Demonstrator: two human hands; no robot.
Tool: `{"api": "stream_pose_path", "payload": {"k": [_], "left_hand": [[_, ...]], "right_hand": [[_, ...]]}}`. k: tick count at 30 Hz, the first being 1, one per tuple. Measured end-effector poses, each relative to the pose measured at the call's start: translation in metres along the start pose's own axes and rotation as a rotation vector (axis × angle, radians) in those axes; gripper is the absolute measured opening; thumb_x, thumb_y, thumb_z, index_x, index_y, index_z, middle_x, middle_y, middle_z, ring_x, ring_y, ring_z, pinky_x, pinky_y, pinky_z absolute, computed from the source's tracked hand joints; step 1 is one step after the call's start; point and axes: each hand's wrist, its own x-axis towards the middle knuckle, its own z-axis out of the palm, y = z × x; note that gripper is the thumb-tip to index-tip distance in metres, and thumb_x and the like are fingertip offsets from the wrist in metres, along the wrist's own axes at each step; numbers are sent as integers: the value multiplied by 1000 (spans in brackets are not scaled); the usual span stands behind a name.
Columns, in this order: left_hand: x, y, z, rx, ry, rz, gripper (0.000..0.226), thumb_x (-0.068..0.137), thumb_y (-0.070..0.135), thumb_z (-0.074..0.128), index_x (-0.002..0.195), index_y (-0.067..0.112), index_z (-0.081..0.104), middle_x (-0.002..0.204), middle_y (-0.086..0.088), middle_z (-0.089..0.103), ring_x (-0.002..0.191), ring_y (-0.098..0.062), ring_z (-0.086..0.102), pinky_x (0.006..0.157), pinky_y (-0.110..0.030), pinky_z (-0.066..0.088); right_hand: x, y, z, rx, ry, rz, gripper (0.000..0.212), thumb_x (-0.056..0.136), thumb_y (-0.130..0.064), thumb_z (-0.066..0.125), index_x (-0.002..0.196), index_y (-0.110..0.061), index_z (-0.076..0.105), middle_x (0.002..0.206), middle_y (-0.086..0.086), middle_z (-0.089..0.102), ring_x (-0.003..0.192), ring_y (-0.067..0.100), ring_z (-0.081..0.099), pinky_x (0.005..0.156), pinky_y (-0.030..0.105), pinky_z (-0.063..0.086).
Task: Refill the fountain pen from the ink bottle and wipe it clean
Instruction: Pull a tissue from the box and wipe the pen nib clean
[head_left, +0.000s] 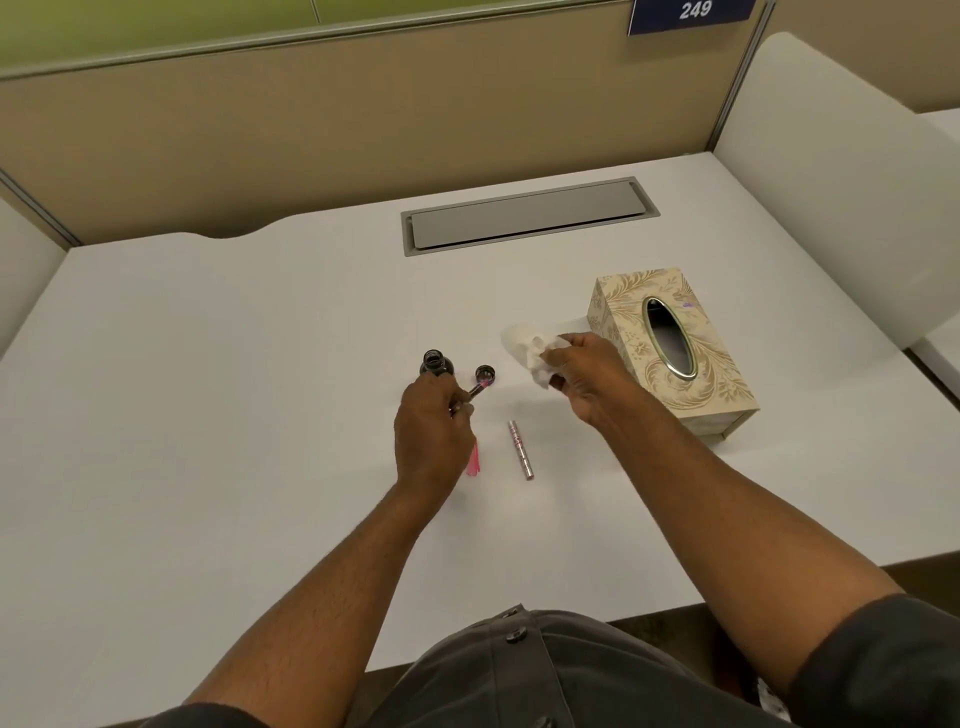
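My left hand grips the front section of the fountain pen, its dark tip pointing up and to the right. Just beyond that hand stands the open dark ink bottle, with its round cap lying to the right of it. A silver pen barrel lies on the desk between my hands. A pink translucent pen part lies beside my left wrist, partly hidden. My right hand holds a crumpled white tissue above the desk, apart from the pen tip.
A cream patterned tissue box with an oval slot stands right of my right hand. A grey cable hatch is set into the white desk farther back. Beige partition walls enclose the desk at the back and sides.
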Motion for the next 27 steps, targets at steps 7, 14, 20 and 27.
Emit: {"api": "stream_pose_path", "payload": {"k": [7, 14, 20, 27], "left_hand": [[10, 9, -8, -753, -211, -533, 16, 77, 10, 78, 88, 15, 68, 88, -1, 73, 76, -13, 68, 66, -23, 54], [6, 12, -6, -765, -187, -570, 12, 79, 9, 76, 87, 15, 69, 82, 2, 70, 72, -14, 67, 68, -28, 57], [3, 8, -5, -481, -137, -448, 13, 77, 14, 78, 80, 17, 66, 81, 0, 71, 72, -15, 68, 60, -27, 56], [-4, 10, -7, -147, 54, -62, 20, 76, -4, 69, 72, 11, 55, 73, 7, 52, 65, -8, 51, 55, -9, 36]], "right_hand": [[-10, 7, 7, -46, -107, 0, 29, 85, 5, 63, 114, 8, 61, 98, 19, 65, 79, 26, 62, 66, 33, 52], [-29, 14, 18, 21, -282, 11, 25, 86, 6, 61, 111, 2, 64, 99, 16, 69, 89, 26, 64, 90, 42, 54], [-35, 14, 18, -34, -345, 13, 13, 84, 7, 65, 95, 1, 63, 93, 20, 69, 82, 28, 67, 80, 38, 55], [-35, 16, 20, 52, -332, 94, 14, 84, 15, 56, 89, 3, 62, 85, 20, 69, 75, 27, 70, 77, 37, 57]]}}
